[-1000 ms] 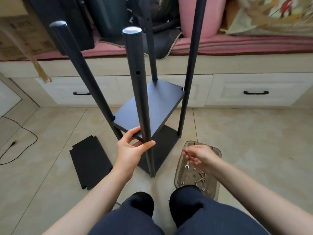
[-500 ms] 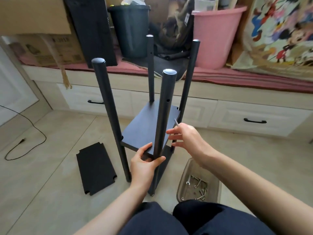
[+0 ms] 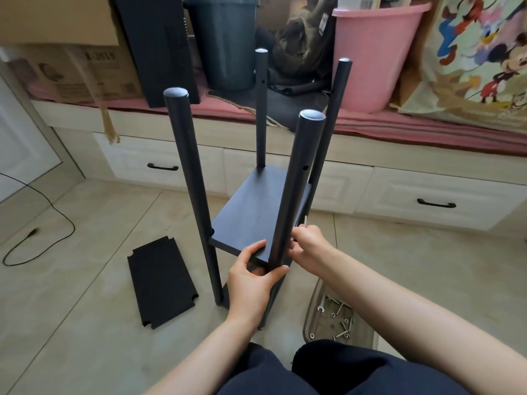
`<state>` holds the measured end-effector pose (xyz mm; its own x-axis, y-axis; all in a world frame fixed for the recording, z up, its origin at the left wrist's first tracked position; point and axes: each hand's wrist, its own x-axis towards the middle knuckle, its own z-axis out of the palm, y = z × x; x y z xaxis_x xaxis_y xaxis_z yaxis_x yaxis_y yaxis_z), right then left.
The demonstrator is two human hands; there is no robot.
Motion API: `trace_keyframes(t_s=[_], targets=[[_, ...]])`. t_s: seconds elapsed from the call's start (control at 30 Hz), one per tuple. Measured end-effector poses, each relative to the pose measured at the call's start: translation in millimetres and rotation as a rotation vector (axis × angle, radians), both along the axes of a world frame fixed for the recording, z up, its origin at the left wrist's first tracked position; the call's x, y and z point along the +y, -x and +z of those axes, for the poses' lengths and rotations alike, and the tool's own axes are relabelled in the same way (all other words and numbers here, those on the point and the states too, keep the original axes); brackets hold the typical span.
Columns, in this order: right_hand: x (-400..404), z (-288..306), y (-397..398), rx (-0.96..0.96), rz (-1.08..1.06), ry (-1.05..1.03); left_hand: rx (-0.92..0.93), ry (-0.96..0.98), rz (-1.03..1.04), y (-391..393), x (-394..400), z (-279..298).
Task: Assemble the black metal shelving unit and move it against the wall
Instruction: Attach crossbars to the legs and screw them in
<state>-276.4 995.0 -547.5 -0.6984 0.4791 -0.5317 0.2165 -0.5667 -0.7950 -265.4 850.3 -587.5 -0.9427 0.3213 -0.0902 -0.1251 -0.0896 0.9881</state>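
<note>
Since a second ago the right hand (image 3: 306,246) is coming up from the parts tray (image 3: 313,312), pinching a thin screw (image 3: 305,220) beside the near post (image 3: 296,189). Gripping post and shelf corner (image 3: 258,253) together is the left hand (image 3: 252,280). On smooth round tubing, the matte board is risking slipping, misaligning the hole.

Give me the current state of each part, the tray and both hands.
Shelving unit: upright, partly assembled, middle shelf fitted.
Spare shelf panel: flat on floor, unattached.
Near right post: upright, upper screw hole empty.
Hardware tray: on floor, holds screws and wrench.
Left hand: grips shelf corner and post.
Right hand: pinches a screw at the post.
</note>
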Motion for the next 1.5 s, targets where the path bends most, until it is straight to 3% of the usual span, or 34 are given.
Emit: trace_keyframes(t_s=[0.17,0.4,0.57,0.67,0.73,0.97,1.1,1.33,1.5], targets=[[-2.5,-4.4,3.9,0.069,-0.103,0.078,-0.006,-0.042,0.015,-2.6,2.7,3.7],[-1.4,-3.0,-0.4,0.061,-0.060,0.067,-0.056,-0.126,-0.049,0.9,-12.9,10.1],[1.4,1.8,-1.9,0.068,-0.042,0.085,-0.348,-0.289,0.179,11.3,-20.5,15.9],[4.3,2.6,-3.3,0.033,0.007,-0.034,-0.552,-0.439,0.034,25.9,-16.0,23.0],[8.7,0.0,-4.3,0.020,0.056,-0.146,-0.634,-0.432,-0.077,32.0,-10.8,27.0],[30.0,0.1,-12.5,-0.171,0.201,-0.554,-0.659,-0.406,-0.164,36.7,7.5,21.6],[35.4,2.5,-39.8,-0.239,0.079,-0.523,-0.681,-0.440,-0.129,32.1,16.2,20.4],[22.2,-0.3,-102.4,-0.192,0.301,-0.727,-0.677,-0.461,-0.117,25.4,34.5,24.6],[10.1,1.4,-114.7,-0.190,0.348,-0.734,-0.665,-0.465,-0.112,23.3,34.0,23.3]])
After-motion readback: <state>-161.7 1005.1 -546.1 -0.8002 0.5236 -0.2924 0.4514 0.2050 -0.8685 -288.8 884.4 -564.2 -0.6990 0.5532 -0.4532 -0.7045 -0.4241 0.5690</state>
